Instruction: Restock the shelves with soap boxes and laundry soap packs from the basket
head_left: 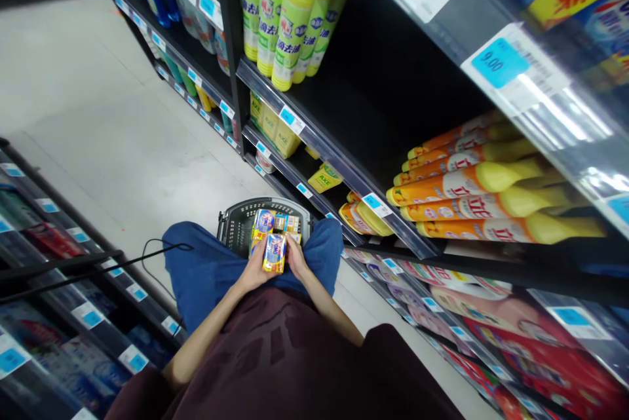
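Low in front of my body, both hands hold a yellow-and-blue OMO soap pack (274, 253). My left hand (254, 273) is closed along its left side. On the opposite side, my right hand (295, 259) grips the edge, with its fingertips partly hidden. Just beyond them, a dark grey shopping basket (230, 227) stands on the floor between my bent knees. A second yellow OMO pack (264, 221) shows in the basket, right behind the held one. Beside it lies a box with blue and tan print (287, 223), partly covered.
Shelves rise close on the right, with yellow-green bottles (295, 20), orange bottles (472, 200) and yellow AXE packs (325, 177). Another shelf (88, 315) runs along the left. A thin dark cord (147, 253) hangs near my left knee. Pale floor (98, 125) stretches ahead.
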`<state>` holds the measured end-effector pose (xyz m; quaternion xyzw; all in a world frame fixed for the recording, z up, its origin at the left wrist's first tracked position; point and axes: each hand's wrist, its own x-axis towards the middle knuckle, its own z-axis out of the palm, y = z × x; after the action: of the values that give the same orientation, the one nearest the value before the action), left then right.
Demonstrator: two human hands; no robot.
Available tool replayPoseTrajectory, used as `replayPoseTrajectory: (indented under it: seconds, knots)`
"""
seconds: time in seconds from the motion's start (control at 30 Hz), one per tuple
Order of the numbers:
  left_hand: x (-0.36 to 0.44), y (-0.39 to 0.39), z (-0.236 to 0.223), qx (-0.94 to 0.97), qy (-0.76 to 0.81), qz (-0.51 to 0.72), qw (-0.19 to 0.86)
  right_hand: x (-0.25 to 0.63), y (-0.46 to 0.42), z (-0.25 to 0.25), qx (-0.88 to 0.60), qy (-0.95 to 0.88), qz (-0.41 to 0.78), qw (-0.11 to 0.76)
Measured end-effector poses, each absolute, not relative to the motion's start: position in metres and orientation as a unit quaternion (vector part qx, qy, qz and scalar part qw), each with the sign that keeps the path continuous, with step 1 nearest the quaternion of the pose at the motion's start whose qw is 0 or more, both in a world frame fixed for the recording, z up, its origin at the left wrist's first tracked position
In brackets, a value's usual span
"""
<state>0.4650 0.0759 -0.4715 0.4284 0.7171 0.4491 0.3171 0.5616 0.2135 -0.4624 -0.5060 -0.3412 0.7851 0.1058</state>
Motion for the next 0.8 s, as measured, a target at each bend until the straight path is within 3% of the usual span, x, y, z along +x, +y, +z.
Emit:
replayPoseTrajectory:
  seconds: [0.43, 0.8]
  knots:
    - [0.459, 0.070, -0.457, 0.410, 0.717, 0.455, 0.332, 0.557, 0.213, -0.442, -0.522, -0.414, 0.740, 0.094]
    - [0.444, 0.059, -0.449, 0.276, 0.634, 0.560, 0.457, 0.548, 0.234, -0.437, -0.504, -0.516, 0.687, 0.090]
